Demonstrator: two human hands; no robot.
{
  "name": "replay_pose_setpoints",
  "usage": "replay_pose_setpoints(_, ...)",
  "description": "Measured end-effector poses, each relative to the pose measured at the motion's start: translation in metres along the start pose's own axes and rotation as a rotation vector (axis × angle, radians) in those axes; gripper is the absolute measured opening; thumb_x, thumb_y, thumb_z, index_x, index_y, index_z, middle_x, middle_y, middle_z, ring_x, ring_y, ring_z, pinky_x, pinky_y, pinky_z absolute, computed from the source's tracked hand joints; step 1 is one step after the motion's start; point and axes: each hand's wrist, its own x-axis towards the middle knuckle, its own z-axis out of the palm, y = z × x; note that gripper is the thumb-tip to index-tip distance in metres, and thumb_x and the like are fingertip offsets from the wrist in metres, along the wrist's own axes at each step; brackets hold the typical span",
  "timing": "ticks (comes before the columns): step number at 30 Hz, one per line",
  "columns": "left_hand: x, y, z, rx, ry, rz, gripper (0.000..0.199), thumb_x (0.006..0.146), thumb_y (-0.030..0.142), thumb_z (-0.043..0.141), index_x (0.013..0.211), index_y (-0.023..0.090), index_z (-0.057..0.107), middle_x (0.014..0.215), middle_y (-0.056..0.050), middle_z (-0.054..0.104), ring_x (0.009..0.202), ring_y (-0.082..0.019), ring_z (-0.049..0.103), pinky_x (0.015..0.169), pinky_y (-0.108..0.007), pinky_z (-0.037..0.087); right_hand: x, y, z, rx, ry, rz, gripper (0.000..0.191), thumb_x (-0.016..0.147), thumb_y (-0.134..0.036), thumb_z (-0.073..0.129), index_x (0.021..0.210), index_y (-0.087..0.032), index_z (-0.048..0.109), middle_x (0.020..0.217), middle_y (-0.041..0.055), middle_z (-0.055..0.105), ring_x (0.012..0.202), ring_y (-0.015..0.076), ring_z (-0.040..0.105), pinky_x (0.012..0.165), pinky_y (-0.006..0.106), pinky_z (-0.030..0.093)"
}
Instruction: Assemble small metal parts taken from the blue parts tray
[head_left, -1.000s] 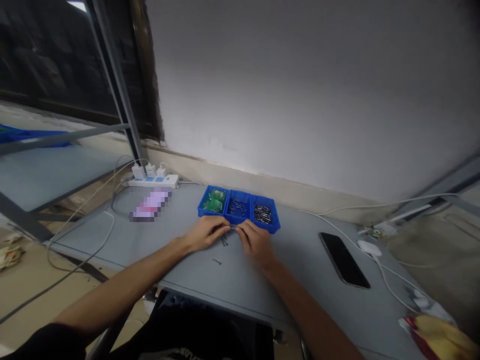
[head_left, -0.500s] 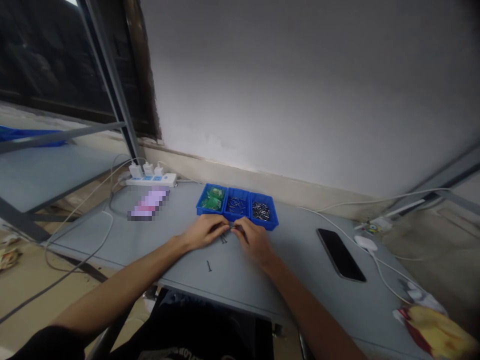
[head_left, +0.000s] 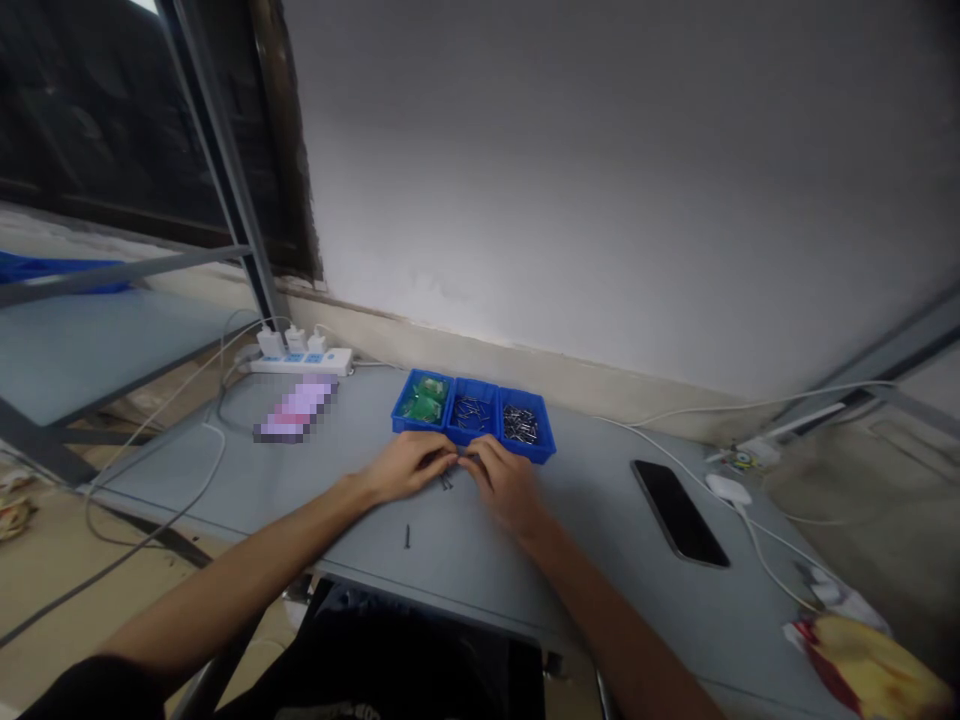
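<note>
Three blue bins stand side by side on the grey table (head_left: 585, 540), just beyond the hands: the left bin (head_left: 420, 426) holds green packets, the middle bin (head_left: 486, 388) a thin scatter of screws, the right bin (head_left: 545, 430) a dense heap of them. The hands cover part of the bins' near walls. Leftward lie a pixelated flat object (head_left: 298, 408) and a power strip (head_left: 300, 367) with plugs in it; rightward, a black phone (head_left: 679, 512), a white adapter (head_left: 729, 489) with its cable, and a yellow-and-red bundle (head_left: 870, 655) at the table's near right corner.

The left hand (head_left: 411, 466) and right hand (head_left: 510, 488) nearly meet in front of the middle bin. Each grip pinches, thumb against fingers, a thin piece (head_left: 460, 457) almost hidden between the tips; its direction now cannot be told. More screws (head_left: 446, 481) show partly from under the left hand.

A loose screw (head_left: 407, 536) lies flat on the table, nearer the person, its long axis running almost straight away from the body. A second ago it lay crosswise; half a second ago it slanted slightly. The fingertips are also closer together than before.
</note>
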Motion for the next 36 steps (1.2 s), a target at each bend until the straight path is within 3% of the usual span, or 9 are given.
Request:
replay_pose_setpoints(9, 0.001, -0.001, -0.001, 0.014, 0.012, 0.002, 0.028, 0.101, 0.036, 0.048, 0.099, 0.017, 0.068, 0.087, -0.005, 0.069, 0.075, -0.015, 0.060, 0.076, -0.026, 0.046, 0.000, 0.001, 0.002, -0.024, -0.035, -0.033, 0.030, 0.106, -0.036, 0.041, 0.095, -0.021, 0.064, 0.087, 0.0035, 0.070, 0.074, 0.0136, 0.066, 0.065, 0.024, 0.045)
replay_pose_setpoints(16, -0.001, -0.001, -0.001, 0.048, 0.003, 0.044, 0.026, 0.102, 0.035, 0.048, 0.100, 0.017, 0.067, 0.090, -0.005, 0.070, 0.081, -0.016, 0.063, 0.077, -0.027, 0.046, -0.001, 0.005, 0.006, -0.052, 0.045, -0.073, 0.027, 0.106, -0.032, 0.044, 0.094, -0.020, 0.065, 0.083, 0.0037, 0.070, 0.073, 0.0141, 0.067, 0.066, 0.025, 0.048)
replay_pose_setpoints(19, -0.001, 0.001, -0.007, 0.071, 0.046, 0.107, 0.025, 0.102, 0.034, 0.050, 0.103, 0.017, 0.068, 0.094, -0.008, 0.071, 0.085, -0.018, 0.064, 0.080, -0.029, 0.048, 0.005, 0.010, -0.002, -0.071, 0.050, -0.168, 0.022, 0.104, -0.027, 0.047, 0.099, -0.021, 0.068, 0.091, 0.0065, 0.072, 0.082, 0.0166, 0.068, 0.074, 0.028, 0.050)
replay_pose_setpoints(22, -0.003, 0.008, -0.022, 0.049, 0.097, 0.116, 0.025, 0.100, 0.036, 0.054, 0.104, 0.018, 0.071, 0.095, -0.009, 0.072, 0.089, -0.019, 0.065, 0.084, -0.031, 0.049, 0.022, 0.013, -0.016, -0.085, 0.170, -0.158, 0.023, 0.103, -0.025, 0.047, 0.101, -0.022, 0.069, 0.094, 0.0086, 0.071, 0.089, 0.0197, 0.066, 0.082, 0.033, 0.050)
replay_pose_setpoints(23, -0.006, 0.011, -0.029, 0.020, 0.053, 0.115, 0.025, 0.100, 0.036, 0.055, 0.105, 0.019, 0.073, 0.097, -0.009, 0.073, 0.091, -0.019, 0.065, 0.087, -0.032, 0.049, 0.030, 0.014, -0.020, -0.110, 0.230, -0.117, 0.023, 0.103, -0.026, 0.046, 0.101, -0.022, 0.069, 0.094, 0.0092, 0.071, 0.090, 0.0212, 0.064, 0.084, 0.036, 0.050)
replay_pose_setpoints(26, -0.019, 0.020, -0.047, -0.128, -0.292, 0.110, 0.020, 0.097, 0.033, 0.061, 0.108, 0.023, 0.075, 0.098, -0.007, 0.074, 0.094, -0.019, 0.067, 0.087, -0.030, 0.050, 0.050, 0.018, -0.026, -0.228, 0.329, 0.035, 0.024, 0.102, -0.029, 0.047, 0.111, -0.021, 0.067, 0.110, 0.0129, 0.068, 0.104, 0.0276, 0.057, 0.091, 0.045, 0.046)
replay_pose_setpoints(28, -0.030, 0.023, -0.053, -0.193, -0.399, 0.100, 0.018, 0.093, 0.030, 0.067, 0.107, 0.025, 0.076, 0.100, -0.006, 0.073, 0.096, -0.019, 0.067, 0.087, -0.030, 0.051, 0.054, 0.022, -0.025, -0.263, 0.360, 0.098, 0.027, 0.101, -0.031, 0.047, 0.118, -0.020, 0.065, 0.118, 0.0140, 0.064, 0.109, 0.0298, 0.053, 0.094, 0.048, 0.043)
replay_pose_setpoints(32, -0.049, 0.026, -0.048, -0.113, -0.434, 0.110, 0.015, 0.092, 0.025, 0.068, 0.105, 0.026, 0.076, 0.107, -0.006, 0.069, 0.099, -0.019, 0.065, 0.089, -0.029, 0.049, 0.040, 0.026, -0.019, -0.212, 0.399, 0.138, 0.027, 0.102, -0.028, 0.042, 0.111, -0.019, 0.066, 0.108, 0.0130, 0.066, 0.103, 0.0283, 0.054, 0.093, 0.047, 0.042)
replay_pose_setpoints(36, -0.053, 0.027, -0.033, 0.062, -0.411, 0.192, 0.015, 0.098, 0.024, 0.058, 0.095, 0.024, 0.072, 0.094, -0.004, 0.068, 0.098, -0.020, 0.061, 0.089, -0.029, 0.046, 0.019, 0.025, -0.018, -0.051, 0.346, 0.101, 0.025, 0.101, -0.022, 0.040, 0.102, -0.020, 0.065, 0.088, 0.0070, 0.069, 0.080, 0.0201, 0.061, 0.077, 0.034, 0.047)
